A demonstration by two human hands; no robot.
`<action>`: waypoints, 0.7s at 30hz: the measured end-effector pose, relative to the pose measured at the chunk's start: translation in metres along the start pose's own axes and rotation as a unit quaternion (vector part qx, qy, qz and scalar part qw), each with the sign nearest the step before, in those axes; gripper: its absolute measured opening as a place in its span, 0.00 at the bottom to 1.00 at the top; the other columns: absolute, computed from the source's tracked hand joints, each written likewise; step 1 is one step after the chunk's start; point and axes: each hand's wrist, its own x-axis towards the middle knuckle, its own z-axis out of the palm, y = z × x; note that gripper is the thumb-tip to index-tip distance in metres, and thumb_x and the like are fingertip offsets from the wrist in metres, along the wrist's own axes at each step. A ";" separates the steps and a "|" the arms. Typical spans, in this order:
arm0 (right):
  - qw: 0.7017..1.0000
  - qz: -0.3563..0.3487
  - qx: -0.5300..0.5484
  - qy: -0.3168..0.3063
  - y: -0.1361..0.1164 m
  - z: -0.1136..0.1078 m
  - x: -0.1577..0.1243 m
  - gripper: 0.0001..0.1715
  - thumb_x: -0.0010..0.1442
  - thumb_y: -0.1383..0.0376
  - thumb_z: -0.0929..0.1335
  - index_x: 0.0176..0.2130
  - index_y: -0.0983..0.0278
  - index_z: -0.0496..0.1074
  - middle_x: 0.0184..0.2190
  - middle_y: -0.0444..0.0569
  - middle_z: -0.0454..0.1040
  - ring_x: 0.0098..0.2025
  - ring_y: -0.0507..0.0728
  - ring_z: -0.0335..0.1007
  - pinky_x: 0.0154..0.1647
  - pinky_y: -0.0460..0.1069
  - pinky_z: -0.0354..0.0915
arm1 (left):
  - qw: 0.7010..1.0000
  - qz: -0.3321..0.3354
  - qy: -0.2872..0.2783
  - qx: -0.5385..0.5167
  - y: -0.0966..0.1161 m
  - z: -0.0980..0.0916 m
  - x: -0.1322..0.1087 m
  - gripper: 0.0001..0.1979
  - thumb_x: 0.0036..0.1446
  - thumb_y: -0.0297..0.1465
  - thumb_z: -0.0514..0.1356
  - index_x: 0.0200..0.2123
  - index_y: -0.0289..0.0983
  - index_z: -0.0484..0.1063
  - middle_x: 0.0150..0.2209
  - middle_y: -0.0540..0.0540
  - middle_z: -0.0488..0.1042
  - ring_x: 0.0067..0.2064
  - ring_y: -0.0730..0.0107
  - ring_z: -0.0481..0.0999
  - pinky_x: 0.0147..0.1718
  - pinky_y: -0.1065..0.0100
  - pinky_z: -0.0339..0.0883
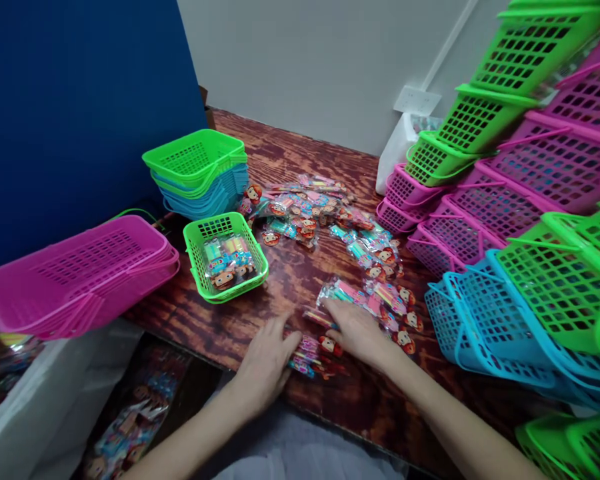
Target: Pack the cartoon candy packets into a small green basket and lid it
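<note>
My left hand lies at the table's front edge, thumb and index finger apart, against a small pile of clear-wrapped packets with doll-face figures. Its other fingers are partly hidden. My right hand is closed on a thin wrapped packet, whose end lies between finger and thumb. Beyond the right hand, more pink and teal packets are spread on the table. A small green basket with several packets inside stands to the left, beyond my left hand.
On the left are nested pink baskets and a stack of blue and green baskets. More packets lie mid-table. Tall stacks of filled baskets line the right side. Below the left edge is a white sack.
</note>
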 end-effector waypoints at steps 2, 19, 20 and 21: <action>1.000 0.019 -0.006 0.004 0.007 0.003 -0.004 0.18 0.61 0.71 0.70 0.51 0.68 0.67 0.46 0.53 0.74 0.50 0.63 0.69 0.46 0.52 0.62 | 1.000 -0.001 0.010 0.002 -0.004 0.001 0.000 0.26 0.49 0.18 0.58 0.53 0.37 0.68 0.70 0.34 0.44 0.68 0.46 0.52 0.64 0.51 0.54; 1.000 0.016 0.022 -0.010 -0.010 0.009 -0.029 0.27 0.63 0.76 0.65 0.61 0.71 0.64 0.54 0.58 0.70 0.56 0.67 0.65 0.58 0.61 0.64 | 0.998 0.024 -0.037 0.039 -0.006 -0.005 -0.007 0.33 0.49 0.17 0.58 0.60 0.38 0.64 0.71 0.34 0.48 0.64 0.45 0.60 0.61 0.47 0.59; 0.999 0.011 0.034 -0.003 -0.010 0.010 -0.029 0.25 0.63 0.77 0.64 0.59 0.71 0.67 0.52 0.57 0.71 0.55 0.66 0.66 0.57 0.59 0.65 | 0.998 0.021 -0.043 0.039 -0.005 -0.007 -0.006 0.32 0.49 0.17 0.58 0.59 0.38 0.64 0.71 0.34 0.48 0.64 0.45 0.60 0.62 0.47 0.59; 0.999 0.005 0.049 0.006 -0.011 0.011 -0.029 0.24 0.63 0.79 0.62 0.57 0.70 0.68 0.50 0.56 0.72 0.54 0.65 0.67 0.55 0.57 0.66 | 0.998 0.017 -0.048 0.039 -0.005 -0.008 -0.005 0.32 0.49 0.17 0.58 0.59 0.38 0.64 0.71 0.34 0.47 0.64 0.45 0.60 0.62 0.46 0.58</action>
